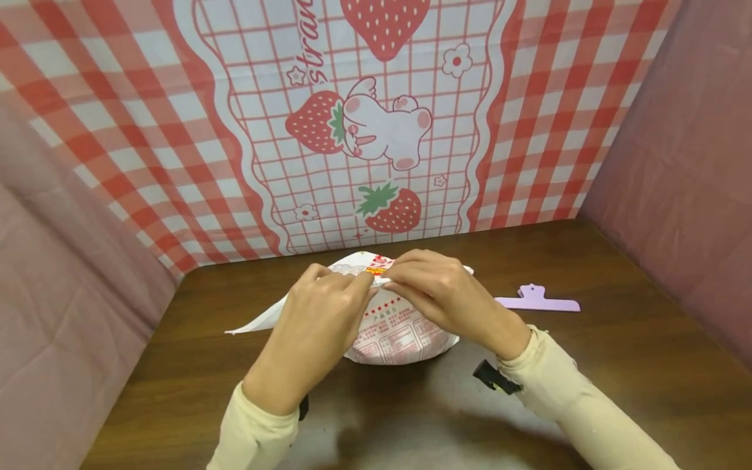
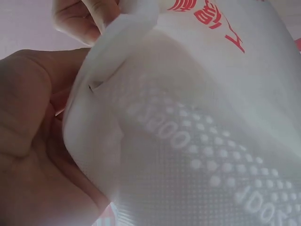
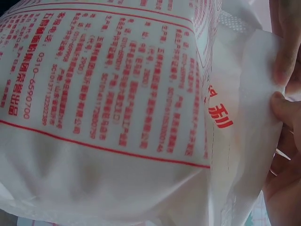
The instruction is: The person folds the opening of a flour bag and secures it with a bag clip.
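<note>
A white flour bag with red print lies bulging on the table between my two hands. Its upper edge is folded over, and a loose corner sticks out to the left. My left hand grips the folded edge on the left; the left wrist view shows the palm against the translucent, dotted plastic. Close beside it, my right hand pinches the same fold, thumb against fingers in the right wrist view. The fingertips of both hands nearly meet at the middle of the fold.
A lilac bag clip lies on the brown wooden table right of the bag. Behind stands a red-checked cloth with strawberries. Pink cloth hangs on both sides.
</note>
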Demonstrator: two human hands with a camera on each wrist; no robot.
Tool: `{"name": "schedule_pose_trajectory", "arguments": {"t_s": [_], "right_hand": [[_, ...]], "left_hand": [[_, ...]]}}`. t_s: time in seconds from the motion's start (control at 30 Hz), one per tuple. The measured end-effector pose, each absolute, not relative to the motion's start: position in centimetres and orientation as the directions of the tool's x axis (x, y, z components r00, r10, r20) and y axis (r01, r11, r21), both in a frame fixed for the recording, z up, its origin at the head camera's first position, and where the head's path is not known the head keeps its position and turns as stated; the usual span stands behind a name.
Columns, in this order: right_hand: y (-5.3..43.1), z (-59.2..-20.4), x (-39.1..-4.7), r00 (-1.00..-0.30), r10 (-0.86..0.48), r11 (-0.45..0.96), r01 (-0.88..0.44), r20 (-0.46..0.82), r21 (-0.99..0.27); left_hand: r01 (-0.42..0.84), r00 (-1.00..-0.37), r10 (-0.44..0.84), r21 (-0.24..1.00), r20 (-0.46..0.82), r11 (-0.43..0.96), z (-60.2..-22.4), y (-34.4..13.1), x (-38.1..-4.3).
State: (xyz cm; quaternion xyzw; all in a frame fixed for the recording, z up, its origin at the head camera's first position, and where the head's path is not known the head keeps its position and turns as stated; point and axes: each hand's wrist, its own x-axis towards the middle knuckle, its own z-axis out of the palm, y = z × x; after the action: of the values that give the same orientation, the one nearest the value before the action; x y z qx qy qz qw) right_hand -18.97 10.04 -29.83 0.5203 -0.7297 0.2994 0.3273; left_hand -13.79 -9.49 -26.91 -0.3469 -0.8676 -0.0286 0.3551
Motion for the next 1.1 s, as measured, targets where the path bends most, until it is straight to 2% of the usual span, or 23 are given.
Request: {"name": "schedule_pose_trajectory", "arguments": {"t_s": [0.2, 0.4, 0.5, 0.77, 1.1], "right_hand": [[10.6, -29.8, -19.5, -0.274, -0.579, 0.317, -0.943, 0.768, -0.098], [11.3, -29.7, -19.6, -0.316, -0.600, 0.381, -0.921, 0.735, -0.085], [11.5, -29.6, -19.4, -0.320, -0.603, 0.387, -0.918, 0.731, -0.083], [12.0, -29.2, -19.2, -0.338, -0.582, 0.370, -0.920, 0.740, -0.129], [13.5, -28.4, -19.1, -0.469, -0.622, 0.503, -0.853, 0.627, -0.138]], "left_hand": [[0.632, -0.521, 0.580, -0.173, 0.627, 0.755, -26.9, -9.9, -13.9], [0.605, -0.623, 0.531, -0.077, 0.574, 0.793, -27.0, -10.2, -13.7], [0.590, -0.647, 0.510, -0.051, 0.567, 0.805, -27.0, -10.4, -13.8], [0.606, -0.529, 0.553, -0.170, 0.644, 0.777, -26.4, -10.7, -14.0], [0.601, -0.523, 0.546, -0.172, 0.655, 0.781, -26.4, -10.9, -14.0]]}}
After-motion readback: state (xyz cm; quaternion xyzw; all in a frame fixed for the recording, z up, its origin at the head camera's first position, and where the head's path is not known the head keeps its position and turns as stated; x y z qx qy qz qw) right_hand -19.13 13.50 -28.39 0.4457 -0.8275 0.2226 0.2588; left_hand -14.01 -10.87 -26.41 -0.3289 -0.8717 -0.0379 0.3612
